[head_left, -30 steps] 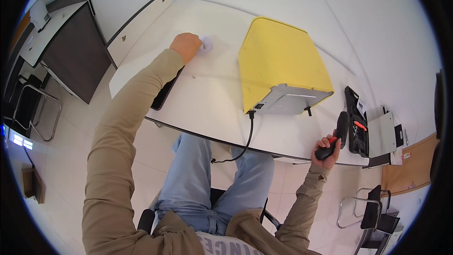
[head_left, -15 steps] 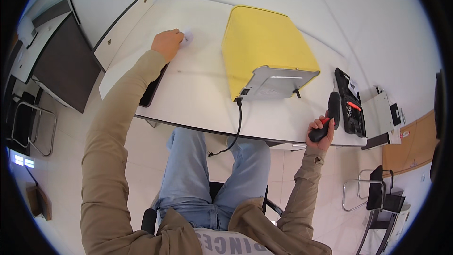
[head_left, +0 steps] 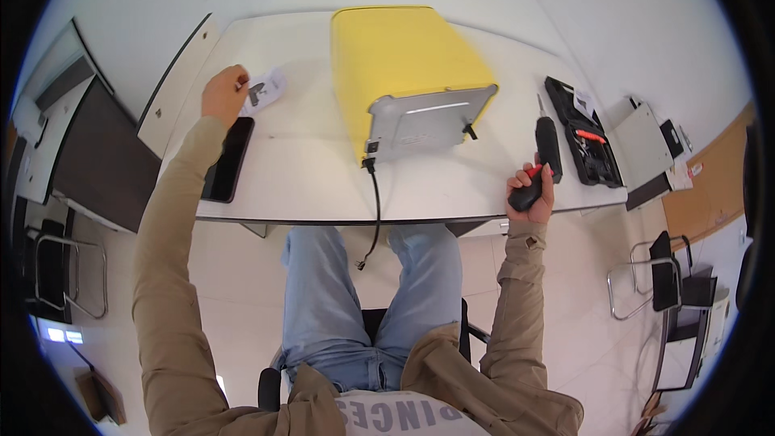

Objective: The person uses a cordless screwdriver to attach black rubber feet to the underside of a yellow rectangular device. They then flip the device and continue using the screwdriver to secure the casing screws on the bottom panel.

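My right hand (head_left: 533, 191) is wrapped round the handle of a black and red cordless screwdriver (head_left: 548, 149) at the table's front right. Its thin metal bit points away from me. At the far left my left hand (head_left: 224, 97) has its fingers curled together at the edge of a small pale packet (head_left: 270, 85) with a dark patch. Just below that hand lies a black smartphone (head_left: 231, 160), partly behind my sleeve. Between my hands a yellow box-shaped appliance (head_left: 408, 48) rests with its grey metal panel (head_left: 432, 121) facing me.
A black power cord (head_left: 377, 202) runs from the appliance over the front edge of the white table (head_left: 299, 182) and hangs down. An open black tool case (head_left: 583, 133) with an orange-red item lies at right. A low panel (head_left: 173, 77) borders the table's left side.
The view has shifted, so the table and appliance appear farther left. More of the pale packet shows beside my left fingers. My right hand still holds the screwdriver.
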`<move>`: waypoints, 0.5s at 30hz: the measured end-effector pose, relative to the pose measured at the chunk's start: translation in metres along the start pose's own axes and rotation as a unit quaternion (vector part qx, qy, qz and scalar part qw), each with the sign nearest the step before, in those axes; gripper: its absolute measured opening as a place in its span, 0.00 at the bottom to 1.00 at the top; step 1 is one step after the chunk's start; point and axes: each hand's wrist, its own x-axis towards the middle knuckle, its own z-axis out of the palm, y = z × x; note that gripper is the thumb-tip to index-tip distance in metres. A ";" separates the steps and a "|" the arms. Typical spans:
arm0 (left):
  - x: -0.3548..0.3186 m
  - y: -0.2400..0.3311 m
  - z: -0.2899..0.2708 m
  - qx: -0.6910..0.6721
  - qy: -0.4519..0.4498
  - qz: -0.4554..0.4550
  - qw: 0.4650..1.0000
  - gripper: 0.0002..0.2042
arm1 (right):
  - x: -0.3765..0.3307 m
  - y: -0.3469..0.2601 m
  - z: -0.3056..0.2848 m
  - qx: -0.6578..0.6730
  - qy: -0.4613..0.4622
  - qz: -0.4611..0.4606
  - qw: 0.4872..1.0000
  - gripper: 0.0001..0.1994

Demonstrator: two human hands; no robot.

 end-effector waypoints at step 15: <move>-0.120 0.134 -0.036 -0.395 -0.035 -0.096 0.913 0.04 | -0.004 0.005 0.010 0.033 0.015 -0.017 0.999 0.08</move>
